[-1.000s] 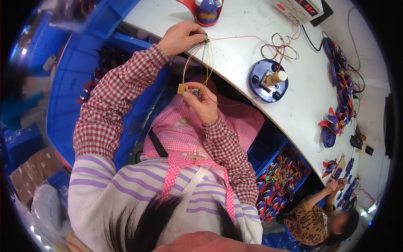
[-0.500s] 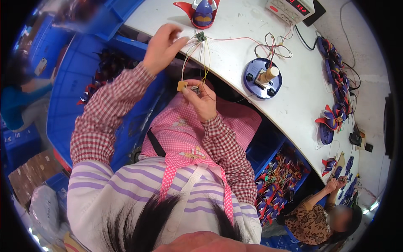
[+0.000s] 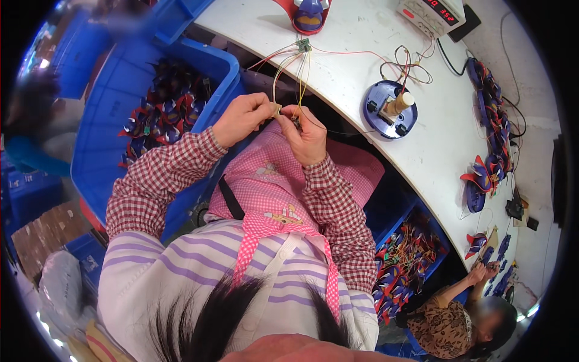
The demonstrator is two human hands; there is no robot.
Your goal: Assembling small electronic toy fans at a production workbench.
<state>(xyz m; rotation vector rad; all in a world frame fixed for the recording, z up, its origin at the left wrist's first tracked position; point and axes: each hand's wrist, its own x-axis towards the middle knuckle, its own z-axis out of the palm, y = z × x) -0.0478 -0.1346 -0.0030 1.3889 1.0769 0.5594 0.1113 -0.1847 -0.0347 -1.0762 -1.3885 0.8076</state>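
Wires (image 3: 289,75), thin and limp, run from a small green circuit board (image 3: 304,45) on the white table (image 3: 422,157) down to a tiny tan part (image 3: 276,108), pinched closed between left hand (image 3: 241,117) and right hand (image 3: 307,136) over the lap. Light and fragile, I'd guess; best held by the part, not the strands.

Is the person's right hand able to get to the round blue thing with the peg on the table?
Probably yes. The right hand sits near the table edge, and the round blue base lies just beyond with only bare tabletop between. But its fingers now pinch thin wires, so they would have to let go.
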